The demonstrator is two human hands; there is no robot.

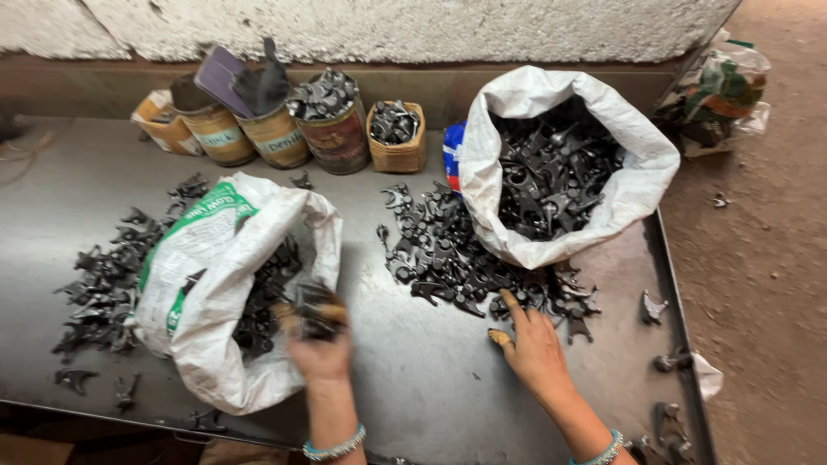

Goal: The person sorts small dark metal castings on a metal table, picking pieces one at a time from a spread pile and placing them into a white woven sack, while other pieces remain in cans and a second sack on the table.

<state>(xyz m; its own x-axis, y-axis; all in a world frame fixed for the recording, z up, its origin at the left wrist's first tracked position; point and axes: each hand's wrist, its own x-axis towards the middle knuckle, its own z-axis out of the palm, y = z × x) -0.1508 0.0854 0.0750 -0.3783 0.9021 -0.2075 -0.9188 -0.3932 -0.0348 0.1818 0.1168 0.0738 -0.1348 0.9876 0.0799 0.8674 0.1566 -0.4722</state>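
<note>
Grey metal worktable (413, 362) sat vs. a rough wall, dirt floor to the right. Left hand (320, 344) was blurred at the mouth of the lying white sack (215, 293), fingers clamped round dark metal parts (314, 310), wrist w/ beaded bracelet pointing back to the table edge. Right hand (536, 344) lay palm down, fingers spread apart, index tip touching the loose pile of forged parts (457, 258) just beside the upright sack (560, 164). Tins (284, 133) stood along the wall.
</note>
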